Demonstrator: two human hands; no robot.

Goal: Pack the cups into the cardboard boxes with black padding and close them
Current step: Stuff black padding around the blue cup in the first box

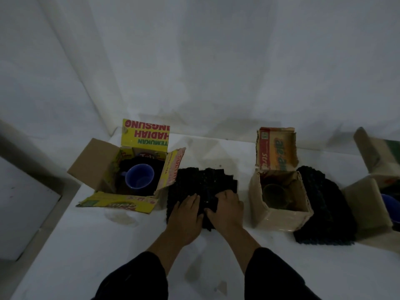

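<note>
The desk (91, 252) is a flat white surface, faintly stained near its middle, set against a plain pale wall (194, 61) that meets a side wall at the far-left corner.

Near that corner stands a cardboard box (95, 163) with glossy yellow print and all four flaps folded out. Its inside is lined with dark padding (127, 165), and a round blue cup (139, 176) sits in it, mouth up, handle to the left.

At the middle of the desk lies a fanned stack of square black padding (201, 180), rough and nubbly. Both hands are on its near part. The left hand (186, 215) lies flat on top with its fingers fairly straight, holding nothing. The right hand (227, 207) has its fingers bent down over the sheets and its thumb tucked against them, gripping the black padding. Dark sleeves (134, 276) cover the forearms.

Further right is a worn brown box (279, 219), its torn printed lid standing upright; a dark, glassy-looking cup (273, 195) rests inside. Touching its right wall is a second padding pile (320, 208), equally knobbly. Beyond that, at the right edge of the desk, is another brown box (363, 206), with a blue rounded shape (389, 204) just beside it, too cut off to tell what it is.
</note>
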